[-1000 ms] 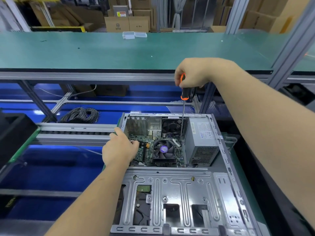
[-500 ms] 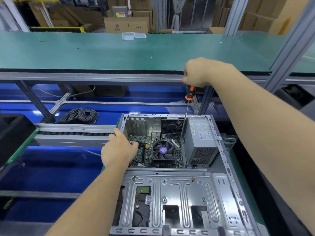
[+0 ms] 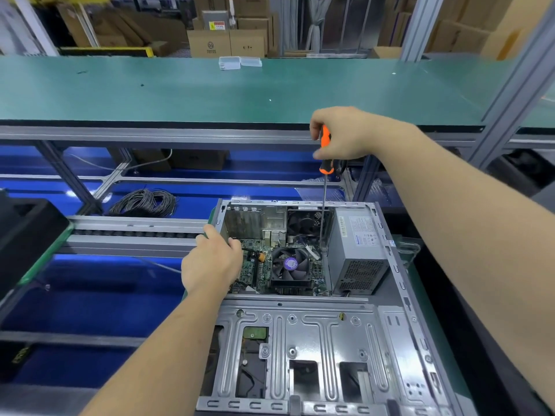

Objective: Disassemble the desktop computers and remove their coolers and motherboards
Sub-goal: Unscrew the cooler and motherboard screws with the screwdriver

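Green desk [image 3: 180, 91] runs across the back, cardboard boxes [image 3: 228, 40] behind it. Open computer case [image 3: 300, 340] lies on its side, near centre. Right hand [image 3: 345, 135] clamped on orange screwdriver [image 3: 326, 151], shaft upright, tip down beside power supply [image 3: 357, 250] near cooler fan [image 3: 289, 265]. Left hand [image 3: 211, 262] curled over the case's left edge, on motherboard [image 3: 255, 265]. Cable coil [image 3: 144, 202] at left.

- open computer case [image 3: 399, 295] sits lower centre-right of frame
- motherboard [image 3: 258, 271] lies inside its upper half, cooler [image 3: 290, 270] on it
- power supply [image 3: 357, 250] just right of the cooler
- rear fan [image 3: 303, 222] above the cooler, I think
- cable coil [image 3: 144, 202] left of the case, below the bench [image 3: 180, 91]
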`<move>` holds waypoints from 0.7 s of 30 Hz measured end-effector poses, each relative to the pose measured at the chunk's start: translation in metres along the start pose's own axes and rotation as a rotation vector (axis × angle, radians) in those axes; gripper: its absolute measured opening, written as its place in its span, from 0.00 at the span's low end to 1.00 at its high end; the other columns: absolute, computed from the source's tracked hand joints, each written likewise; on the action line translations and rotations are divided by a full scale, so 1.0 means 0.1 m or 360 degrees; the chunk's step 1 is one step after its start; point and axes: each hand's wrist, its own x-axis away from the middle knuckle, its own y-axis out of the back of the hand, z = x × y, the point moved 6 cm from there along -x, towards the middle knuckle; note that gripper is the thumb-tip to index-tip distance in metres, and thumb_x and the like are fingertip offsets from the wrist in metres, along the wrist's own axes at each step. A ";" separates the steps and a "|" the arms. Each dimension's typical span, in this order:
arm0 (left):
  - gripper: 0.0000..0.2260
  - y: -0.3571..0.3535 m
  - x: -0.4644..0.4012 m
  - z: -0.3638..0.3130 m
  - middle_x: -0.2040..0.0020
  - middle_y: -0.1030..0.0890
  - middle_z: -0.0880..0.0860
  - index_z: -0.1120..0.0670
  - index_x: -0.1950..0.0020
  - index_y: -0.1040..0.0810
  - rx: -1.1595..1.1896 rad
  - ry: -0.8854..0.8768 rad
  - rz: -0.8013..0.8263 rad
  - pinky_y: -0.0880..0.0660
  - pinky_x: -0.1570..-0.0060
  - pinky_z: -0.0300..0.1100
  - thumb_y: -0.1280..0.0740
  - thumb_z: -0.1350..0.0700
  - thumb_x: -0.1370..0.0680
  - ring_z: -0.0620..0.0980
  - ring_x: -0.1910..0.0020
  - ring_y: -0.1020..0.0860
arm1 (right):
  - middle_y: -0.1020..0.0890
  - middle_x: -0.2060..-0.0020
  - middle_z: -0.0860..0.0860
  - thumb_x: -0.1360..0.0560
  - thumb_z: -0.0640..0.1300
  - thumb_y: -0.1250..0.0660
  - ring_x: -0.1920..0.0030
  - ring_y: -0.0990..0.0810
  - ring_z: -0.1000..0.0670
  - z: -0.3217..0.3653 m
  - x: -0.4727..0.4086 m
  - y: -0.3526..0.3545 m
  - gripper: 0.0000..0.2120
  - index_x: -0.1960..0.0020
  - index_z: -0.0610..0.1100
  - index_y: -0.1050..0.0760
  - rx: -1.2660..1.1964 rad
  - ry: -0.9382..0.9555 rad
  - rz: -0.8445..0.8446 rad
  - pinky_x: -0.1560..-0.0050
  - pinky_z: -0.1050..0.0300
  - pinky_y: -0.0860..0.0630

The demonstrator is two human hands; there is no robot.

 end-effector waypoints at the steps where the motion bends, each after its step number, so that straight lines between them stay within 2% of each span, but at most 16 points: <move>1: 0.24 0.00 0.00 0.00 0.41 0.24 0.58 0.59 0.29 0.38 0.0000 0.0001 -0.0005 0.36 0.68 0.46 0.49 0.44 0.18 0.56 0.61 0.28 | 0.25 0.55 0.49 0.23 0.53 0.31 0.53 0.27 0.45 -0.02 -0.02 -0.02 0.13 0.49 0.46 0.29 0.0001 -0.0039 -0.0053 0.56 0.53 0.31; 3: 0.25 0.00 0.00 0.00 0.41 0.24 0.58 0.58 0.28 0.38 0.0003 -0.0004 -0.0010 0.35 0.67 0.46 0.49 0.43 0.18 0.56 0.61 0.28 | 0.27 0.54 0.46 0.20 0.56 0.35 0.53 0.27 0.42 -0.05 -0.03 -0.02 0.14 0.50 0.45 0.31 0.0042 -0.0099 -0.0175 0.54 0.52 0.32; 6: 0.25 -0.01 0.00 -0.01 0.41 0.25 0.58 0.59 0.29 0.38 -0.0011 -0.0021 -0.0023 0.32 0.64 0.47 0.47 0.43 0.19 0.57 0.56 0.25 | 0.26 0.54 0.48 0.21 0.46 0.32 0.52 0.26 0.42 -0.05 0.00 -0.03 0.10 0.44 0.45 0.30 -0.0150 -0.0015 -0.0270 0.55 0.53 0.32; 8: 0.27 -0.01 0.01 -0.02 0.38 0.27 0.58 0.60 0.28 0.39 -0.0108 -0.0047 -0.0029 0.29 0.61 0.49 0.45 0.44 0.20 0.57 0.47 0.25 | 0.23 0.56 0.48 0.24 0.39 0.32 0.54 0.25 0.43 -0.06 0.05 -0.05 0.14 0.41 0.46 0.30 -0.0317 -0.0016 -0.0335 0.57 0.54 0.31; 10: 0.33 -0.01 0.03 -0.06 0.30 0.33 0.59 0.62 0.23 0.45 -0.0374 -0.0155 -0.0049 0.26 0.49 0.51 0.41 0.43 0.21 0.58 0.36 0.30 | 0.22 0.55 0.49 0.25 0.37 0.33 0.54 0.25 0.45 -0.06 0.12 -0.07 0.15 0.39 0.46 0.28 -0.0471 -0.0047 -0.0457 0.56 0.56 0.31; 12: 0.37 0.00 0.08 -0.22 0.24 0.40 0.59 0.60 0.20 0.51 -0.0527 -0.0366 -0.0106 0.33 0.33 0.54 0.40 0.43 0.22 0.59 0.27 0.38 | 0.23 0.52 0.51 0.24 0.44 0.30 0.50 0.26 0.48 -0.08 0.18 -0.11 0.15 0.38 0.45 0.26 -0.0558 -0.0083 -0.0598 0.49 0.57 0.30; 13: 0.37 0.00 0.14 -0.35 0.24 0.41 0.59 0.59 0.20 0.51 -0.0504 -0.0481 -0.0123 0.37 0.29 0.55 0.40 0.44 0.23 0.59 0.25 0.40 | 0.23 0.49 0.50 0.24 0.47 0.29 0.48 0.26 0.49 -0.09 0.20 -0.13 0.17 0.37 0.46 0.26 -0.0560 -0.0099 -0.0665 0.45 0.57 0.31; 15: 0.30 -0.04 0.28 -0.69 0.29 0.34 0.56 0.55 0.24 0.40 -0.0350 -0.0729 -0.0112 0.37 0.30 0.55 0.39 0.45 0.24 0.56 0.29 0.35 | 0.22 0.45 0.48 0.23 0.46 0.30 0.44 0.25 0.47 -0.10 0.24 -0.13 0.17 0.35 0.47 0.25 -0.0533 -0.0108 -0.0757 0.40 0.57 0.32; 17: 0.18 -0.12 0.43 -1.01 0.39 0.26 0.53 0.52 0.36 0.29 -0.0126 -0.0876 0.0041 0.32 0.38 0.52 0.41 0.46 0.23 0.55 0.39 0.29 | 0.20 0.48 0.49 0.23 0.39 0.33 0.47 0.24 0.47 -0.06 0.27 -0.14 0.19 0.33 0.47 0.25 -0.0629 -0.0026 -0.0720 0.38 0.55 0.28; 19: 0.11 -0.23 0.53 -1.18 0.46 0.24 0.53 0.53 0.46 0.27 0.0033 -0.0861 0.0263 0.29 0.46 0.52 0.43 0.49 0.22 0.56 0.45 0.26 | 0.19 0.50 0.46 0.25 0.36 0.35 0.49 0.22 0.45 -0.03 0.30 -0.17 0.23 0.31 0.48 0.26 -0.0729 0.0039 -0.0625 0.41 0.52 0.25; 21: 0.09 -0.34 0.58 -1.18 0.51 0.23 0.53 0.53 0.52 0.28 0.0130 -0.0761 0.0442 0.26 0.51 0.50 0.43 0.50 0.21 0.56 0.50 0.24 | 0.22 0.49 0.44 0.25 0.37 0.33 0.48 0.23 0.43 -0.02 0.34 -0.21 0.26 0.30 0.51 0.30 -0.0630 0.0048 -0.0570 0.42 0.51 0.26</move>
